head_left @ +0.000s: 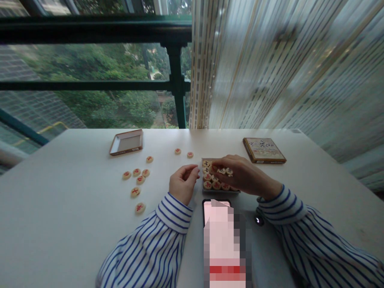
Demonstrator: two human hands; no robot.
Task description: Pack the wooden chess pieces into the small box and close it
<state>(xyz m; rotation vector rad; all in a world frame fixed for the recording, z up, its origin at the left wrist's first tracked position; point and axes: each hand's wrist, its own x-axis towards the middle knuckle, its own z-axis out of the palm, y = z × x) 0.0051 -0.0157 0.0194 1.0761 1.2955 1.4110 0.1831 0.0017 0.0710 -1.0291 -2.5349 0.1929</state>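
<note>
My right hand [247, 174] reaches over a small open box [220, 192] packed with round xiangqi pieces [216, 185], some marked in red and some in black. Its thumb and fingers pinch one xiangqi piece [211, 167] at the box's back left; the hand covers the box's right part. Just left of the box, my left hand [182, 183] is closed with curled fingers, thumb against fingertips; anything inside is hidden. Several red-marked pieces [140, 179] lie loose on the table to its left. Two more, including one red-marked piece [190, 155], lie behind it.
On the white table [75, 224], an empty shallow box lid [129, 142] lies at the back left. A decorated flat box [264, 150] sits at the back right. A phone [207, 214], partly blurred out, and a small dark round object [259, 220] are near me. Behind stand a railing and a curtain [255, 80].
</note>
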